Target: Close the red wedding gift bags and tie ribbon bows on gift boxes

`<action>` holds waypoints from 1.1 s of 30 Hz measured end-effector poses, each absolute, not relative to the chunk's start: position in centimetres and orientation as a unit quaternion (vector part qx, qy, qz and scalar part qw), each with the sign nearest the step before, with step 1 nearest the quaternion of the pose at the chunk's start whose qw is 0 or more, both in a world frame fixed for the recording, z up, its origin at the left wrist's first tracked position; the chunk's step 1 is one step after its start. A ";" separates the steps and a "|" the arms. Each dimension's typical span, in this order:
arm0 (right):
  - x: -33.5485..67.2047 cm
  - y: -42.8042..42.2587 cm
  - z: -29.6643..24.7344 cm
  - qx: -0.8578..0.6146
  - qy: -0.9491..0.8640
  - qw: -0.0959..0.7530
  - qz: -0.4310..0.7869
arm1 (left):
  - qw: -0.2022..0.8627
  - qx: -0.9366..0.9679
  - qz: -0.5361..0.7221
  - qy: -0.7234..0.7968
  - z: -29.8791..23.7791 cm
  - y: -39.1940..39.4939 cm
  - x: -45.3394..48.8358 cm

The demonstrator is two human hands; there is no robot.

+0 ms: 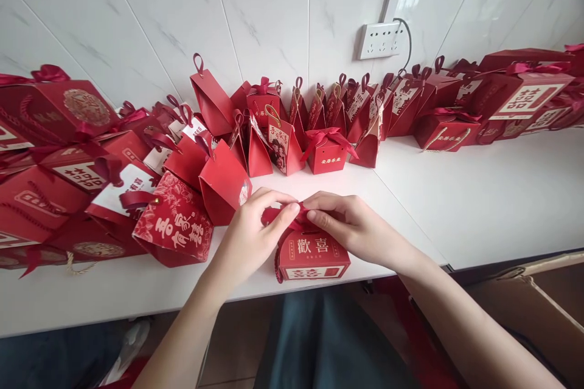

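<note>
A small red gift box (312, 255) with gold characters stands at the front edge of the white counter (479, 200). My left hand (249, 237) and my right hand (351, 225) meet over its top. Both pinch the dark red ribbon (298, 216) that lies across the box, fingertips almost touching. A red patterned bag (176, 225) with large white characters lies just left of my left hand.
Many red gift boxes and bags with ribbons line the tiled wall, piled high at the left (59, 158) and stretching to the far right (515, 97). A wall socket (379, 41) sits above them. An open cardboard carton (533, 310) stands below the counter at right.
</note>
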State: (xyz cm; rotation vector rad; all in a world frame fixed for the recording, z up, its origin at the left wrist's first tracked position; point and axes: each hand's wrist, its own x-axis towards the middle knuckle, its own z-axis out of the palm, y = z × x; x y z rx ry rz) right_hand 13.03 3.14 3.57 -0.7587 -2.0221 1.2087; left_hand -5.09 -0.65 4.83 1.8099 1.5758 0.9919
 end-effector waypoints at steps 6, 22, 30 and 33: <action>13.3 3.3 3.3 -0.317 -0.737 0.331 0.497 | 0.275 0.636 0.417 0.589 4.7 -0.2 -4.9; 12.6 3.5 3.1 -0.333 -0.738 0.362 0.461 | 0.281 0.637 0.439 0.567 4.0 -0.1 -5.2; 12.1 3.6 3.7 -0.368 -0.764 0.300 0.437 | 0.284 0.659 0.422 0.554 4.2 -0.3 -5.6; 12.1 3.6 3.5 -0.377 -0.767 0.327 0.403 | 0.280 0.667 0.402 0.561 4.4 -0.3 -5.9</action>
